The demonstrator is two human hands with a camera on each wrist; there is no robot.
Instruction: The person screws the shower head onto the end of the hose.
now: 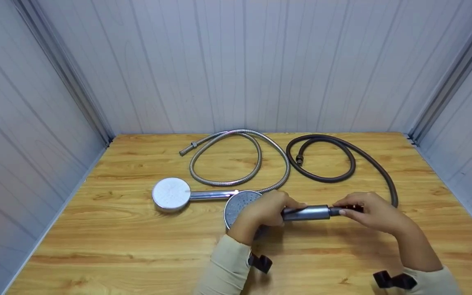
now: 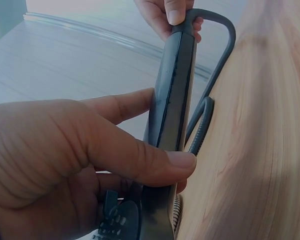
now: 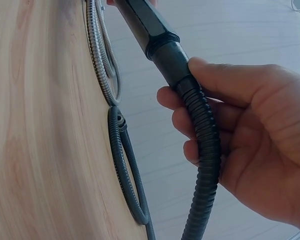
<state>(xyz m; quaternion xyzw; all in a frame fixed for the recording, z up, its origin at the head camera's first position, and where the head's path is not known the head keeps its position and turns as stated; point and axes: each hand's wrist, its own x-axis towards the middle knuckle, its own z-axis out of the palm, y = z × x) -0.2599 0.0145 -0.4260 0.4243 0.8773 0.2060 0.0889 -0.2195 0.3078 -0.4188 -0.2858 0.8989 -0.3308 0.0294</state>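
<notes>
My left hand (image 1: 266, 209) grips a dark grey shower head (image 1: 240, 205) by its handle (image 2: 172, 100), thumb across it and fingers around the other side. The round spray face points up, partly covered by that hand. At the handle's far end, my right hand (image 1: 369, 211) pinches the end fitting of a black shower hose (image 3: 205, 165) between thumb and fingers. In the right wrist view the fitting (image 3: 172, 62) sits against the handle's end, in line with it. The hose bends away from there and runs back to a loop on the table.
A chrome shower head (image 1: 171, 194) lies on the wooden table (image 1: 137, 254) to the left, its handle pointing right. Its silver metal hose (image 1: 223, 183) is looped behind. The black hose's coil (image 1: 326, 179) lies at the back right. White panel walls (image 1: 240, 65) enclose the table.
</notes>
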